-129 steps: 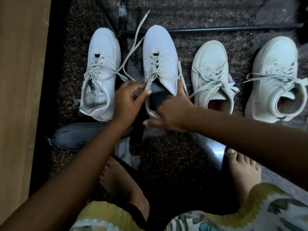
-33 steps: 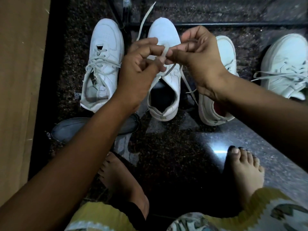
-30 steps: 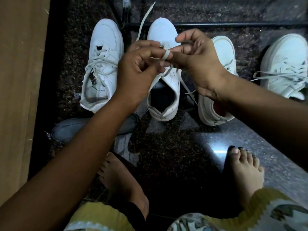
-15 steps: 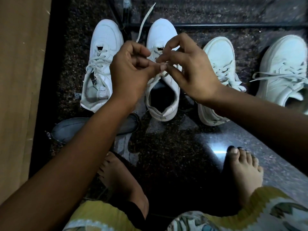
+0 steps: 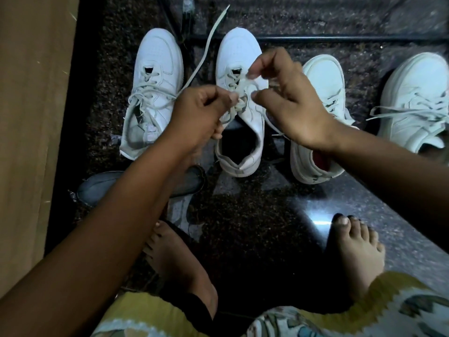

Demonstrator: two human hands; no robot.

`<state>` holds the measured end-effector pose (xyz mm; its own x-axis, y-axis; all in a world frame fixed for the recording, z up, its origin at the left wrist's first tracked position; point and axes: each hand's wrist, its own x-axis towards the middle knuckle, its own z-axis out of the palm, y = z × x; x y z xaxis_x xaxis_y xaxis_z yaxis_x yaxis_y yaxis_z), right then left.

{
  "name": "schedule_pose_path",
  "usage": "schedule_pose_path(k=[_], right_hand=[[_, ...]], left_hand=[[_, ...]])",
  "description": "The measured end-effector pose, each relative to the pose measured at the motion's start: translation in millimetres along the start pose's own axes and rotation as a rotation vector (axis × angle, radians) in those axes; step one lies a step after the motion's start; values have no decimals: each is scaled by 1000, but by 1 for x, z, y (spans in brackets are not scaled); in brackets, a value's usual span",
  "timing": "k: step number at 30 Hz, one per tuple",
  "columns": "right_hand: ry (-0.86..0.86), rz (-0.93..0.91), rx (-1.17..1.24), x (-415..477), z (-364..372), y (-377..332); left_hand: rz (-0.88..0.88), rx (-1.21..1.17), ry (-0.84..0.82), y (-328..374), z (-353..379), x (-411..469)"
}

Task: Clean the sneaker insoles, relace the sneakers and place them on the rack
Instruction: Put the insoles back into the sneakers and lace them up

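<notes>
Lying on the dark stone floor (image 5: 243,227) just past the person's bare feet (image 5: 179,271), a grey insole (image 5: 102,188) is out of its shoe, so the insole work looks unfinished; which sneaker it belongs to I cannot tell.

Beyond it, both hands work above the tongue of the second sneaker (image 5: 239,49). The left hand (image 5: 196,115) is curled, thumb and forefinger pinching the lace (image 5: 243,83) near the upper eyelets. The right hand (image 5: 289,103) pinches a loop of the same lace between thumb and forefinger, its other fingers loosely bent. One free lace end (image 5: 206,45) trails up and away to the left. This looks like the tying of the bow, with lacing on this shoe nearly done.

The leftmost sneaker (image 5: 158,59) has slack, untied laces. The third sneaker (image 5: 323,79) and fourth sneaker (image 5: 418,93) are laced, with ends hanging. All four stand on the floor. A dark metal bar (image 5: 340,38), probably part of the rack, runs past their toes, so racking remains.
</notes>
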<state>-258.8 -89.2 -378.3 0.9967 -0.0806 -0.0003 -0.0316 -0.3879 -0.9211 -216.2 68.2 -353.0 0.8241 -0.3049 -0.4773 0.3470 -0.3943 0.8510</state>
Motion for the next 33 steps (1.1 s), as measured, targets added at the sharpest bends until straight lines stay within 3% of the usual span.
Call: schedule_pose_path(k=[3,7,10,14,18,23,28,33], right_hand=[[185,62,-11,-10,2,-6],[-9,161,23,-18,13,-4],[-54,207,199,-13,17,0],[-55,266,234,-2,6,3],[116,478,324,10,-9,11],[162,534,61,15,-25,33],[58,508,-524,6,-39,40],[46,544,-656,1,-42,38]], left_hand=[[-86,-128,-18,4,0,-1],[-135,-133,-48,4,4,-1],[-153,-165,-60,3,4,0],[-122,-113,-172,4,-9,8],[131,427,-150,4,-40,24],[348,1082,-68,-9,-67,38],[335,1276,26,-26,-65,40],[308,1499,126,-35,-55,43]])
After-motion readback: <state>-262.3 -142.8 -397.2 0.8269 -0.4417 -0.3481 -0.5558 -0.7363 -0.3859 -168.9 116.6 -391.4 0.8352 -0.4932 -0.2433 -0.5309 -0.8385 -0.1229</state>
